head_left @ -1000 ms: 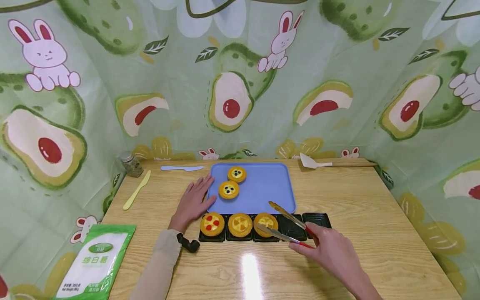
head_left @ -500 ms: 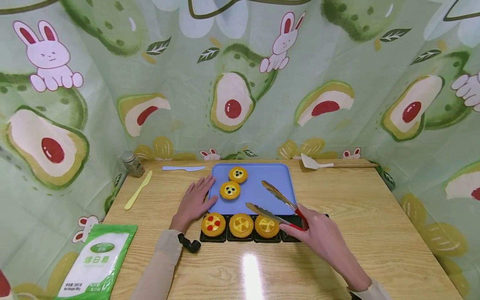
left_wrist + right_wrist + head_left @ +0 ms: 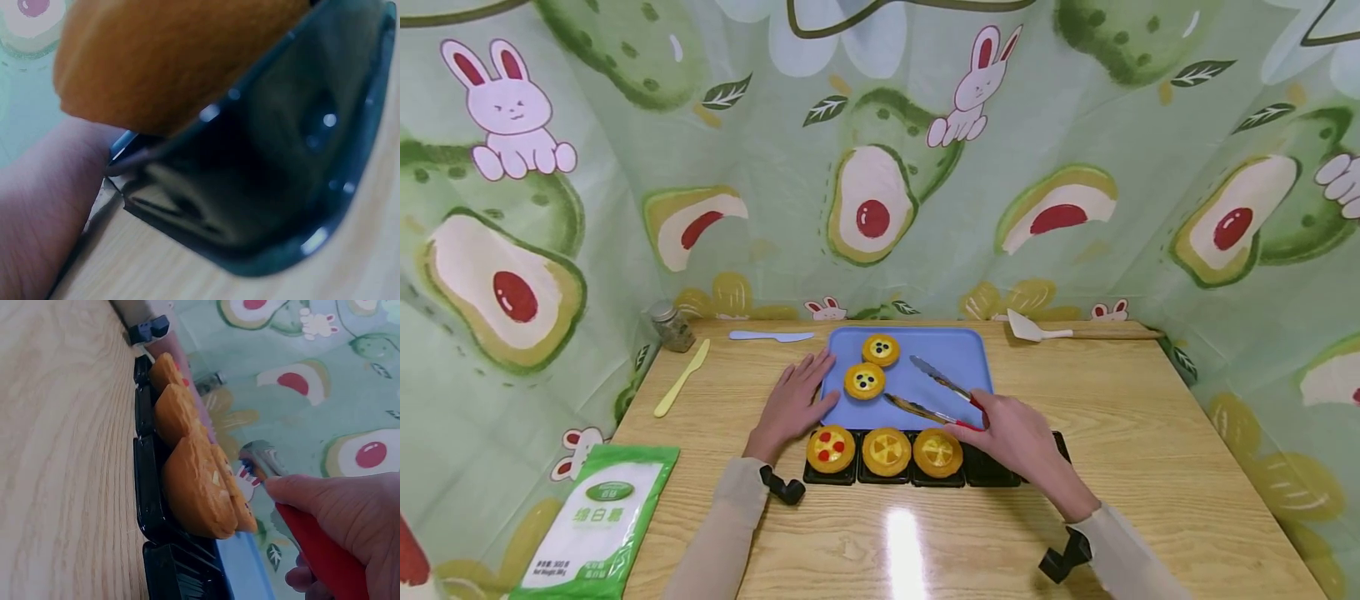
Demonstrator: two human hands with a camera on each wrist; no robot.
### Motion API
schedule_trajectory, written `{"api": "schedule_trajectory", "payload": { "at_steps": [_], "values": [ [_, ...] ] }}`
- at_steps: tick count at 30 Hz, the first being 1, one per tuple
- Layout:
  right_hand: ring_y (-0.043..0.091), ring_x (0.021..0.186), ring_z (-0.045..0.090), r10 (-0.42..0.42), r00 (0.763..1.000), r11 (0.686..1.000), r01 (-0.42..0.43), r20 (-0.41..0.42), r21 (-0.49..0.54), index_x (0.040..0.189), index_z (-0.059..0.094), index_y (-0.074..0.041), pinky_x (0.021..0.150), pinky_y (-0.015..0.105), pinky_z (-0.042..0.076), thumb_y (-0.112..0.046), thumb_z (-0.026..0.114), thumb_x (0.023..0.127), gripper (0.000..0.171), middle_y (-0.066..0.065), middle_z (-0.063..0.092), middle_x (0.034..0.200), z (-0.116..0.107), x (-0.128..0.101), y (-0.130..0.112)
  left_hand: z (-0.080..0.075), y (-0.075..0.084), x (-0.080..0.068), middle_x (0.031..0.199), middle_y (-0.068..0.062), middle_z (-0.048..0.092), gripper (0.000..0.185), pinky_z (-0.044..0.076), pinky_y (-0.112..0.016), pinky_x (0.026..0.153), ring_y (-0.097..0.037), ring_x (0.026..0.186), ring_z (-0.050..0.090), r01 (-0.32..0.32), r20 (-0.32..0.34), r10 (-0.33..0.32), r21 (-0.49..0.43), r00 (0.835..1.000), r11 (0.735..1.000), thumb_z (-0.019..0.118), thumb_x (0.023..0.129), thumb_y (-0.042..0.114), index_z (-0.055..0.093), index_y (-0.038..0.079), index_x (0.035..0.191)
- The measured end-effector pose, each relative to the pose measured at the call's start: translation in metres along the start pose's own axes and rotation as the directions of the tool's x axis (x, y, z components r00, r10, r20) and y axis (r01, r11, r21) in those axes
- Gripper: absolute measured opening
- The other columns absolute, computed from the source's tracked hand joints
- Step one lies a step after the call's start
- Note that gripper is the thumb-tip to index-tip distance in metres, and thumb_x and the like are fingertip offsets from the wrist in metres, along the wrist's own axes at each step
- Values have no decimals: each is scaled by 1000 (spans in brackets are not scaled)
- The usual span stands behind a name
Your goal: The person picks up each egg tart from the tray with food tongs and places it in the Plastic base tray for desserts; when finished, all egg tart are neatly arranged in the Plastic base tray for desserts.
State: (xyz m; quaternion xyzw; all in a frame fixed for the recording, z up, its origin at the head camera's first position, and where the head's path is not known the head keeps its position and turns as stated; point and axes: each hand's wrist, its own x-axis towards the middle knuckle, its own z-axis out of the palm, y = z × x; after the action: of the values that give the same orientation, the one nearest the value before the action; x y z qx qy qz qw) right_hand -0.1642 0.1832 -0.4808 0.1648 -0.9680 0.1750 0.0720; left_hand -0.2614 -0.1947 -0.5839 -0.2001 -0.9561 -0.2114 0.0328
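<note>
My right hand point(image 3: 1011, 433) grips a pair of metal tongs point(image 3: 934, 412) by their red handles. The tong arms are spread over the blue tray point(image 3: 955, 342), their tips just right of two blueberry-topped tarts point(image 3: 864, 381). My left hand point(image 3: 793, 408) lies with straight fingers along the tray's left edge. In front of the tray runs a row of black plastic trays point(image 3: 988, 467). They carry a red-topped tart point(image 3: 831, 450) and two tarts with yellow-orange pieces point(image 3: 886, 452). The right hand covers part of the row's right end. In the right wrist view, its fingers wrap a red handle point(image 3: 312, 550).
A blue knife point(image 3: 771, 336), a yellow knife point(image 3: 683, 377) and a small jar point(image 3: 672, 326) lie or stand at the back left. A white spatula point(image 3: 1030, 327) lies at the back right. A green-and-white bag point(image 3: 597, 521) is at the front left.
The right hand has carried the spread tongs left and away from me, from around the third tart in the row to over the blue tray. The left hand stays in place.
</note>
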Motion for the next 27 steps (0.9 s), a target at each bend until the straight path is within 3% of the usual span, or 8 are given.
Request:
{"api": "schedule_trajectory", "payload": {
  "at_steps": [8,16,27],
  "values": [
    [10,49,26,-45,996,999,44,82,20,79,56,-9,48,27,18,-63,77,86,59,-7,25,62,9,21,-2,-1,-1,-1,174,4,20,75,11,-54,129,-28,161,17,-14,-16,14,-5,1000,1000,45,105,60,27,23,168],
    [10,50,21,-59,987,997,52,151,50,72,45,-16,50,28,16,-60,78,87,57,-7,22,61,15,41,-8,-2,0,-1,174,5,20,74,12,-53,129,-27,161,18,-15,-8,15,1,1000,1000,44,105,59,26,24,168],
    [11,51,25,-63,983,997,57,173,42,76,55,-10,51,30,17,-61,79,85,57,-6,24,61,31,56,-19,-1,-3,0,174,6,18,74,11,-53,129,-27,161,17,-13,-5,13,15,1000,1000,41,106,62,24,25,168]
  ]
}}
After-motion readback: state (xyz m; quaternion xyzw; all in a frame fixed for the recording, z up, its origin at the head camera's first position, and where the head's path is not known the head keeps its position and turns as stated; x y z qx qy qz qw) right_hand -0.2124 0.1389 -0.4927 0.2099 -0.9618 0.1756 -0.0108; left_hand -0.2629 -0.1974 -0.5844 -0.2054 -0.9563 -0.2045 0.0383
